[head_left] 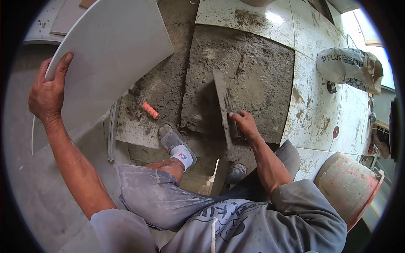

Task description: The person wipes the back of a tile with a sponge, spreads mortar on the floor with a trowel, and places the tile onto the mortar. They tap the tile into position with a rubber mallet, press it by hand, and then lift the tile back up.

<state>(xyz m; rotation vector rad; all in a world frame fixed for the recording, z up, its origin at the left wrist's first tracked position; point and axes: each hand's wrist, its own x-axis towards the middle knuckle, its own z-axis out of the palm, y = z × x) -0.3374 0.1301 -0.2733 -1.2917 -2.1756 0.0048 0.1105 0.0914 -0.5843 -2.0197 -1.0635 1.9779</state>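
My left hand (pixel 49 90) grips the edge of a large pale grey tile (pixel 114 46), thumb on the near face, and the tile stands tilted at the left. In my right hand (pixel 246 125) is a flat, mortar-smeared trowel (pixel 222 99), seen nearly edge-on, its handle mostly hidden by the fingers. Beneath the trowel lies a rough bed of wet grey mortar (pixel 263 80), roughly square, with a smoother patch near its middle. Whether the blade touches the mortar I cannot tell. An orange roll of string (pixel 150 110) rests on the floor between the tile and the mortar.
Dirty white floor tiles (pixel 312 101) border the mortar at the back and right. A printed paper bag (pixel 350 69) lies on them. To my right is a mortar-stained bucket (pixel 348 185). A metal bar (pixel 113 130) stands near the tile's lower edge. My feet are on a step below the mortar.
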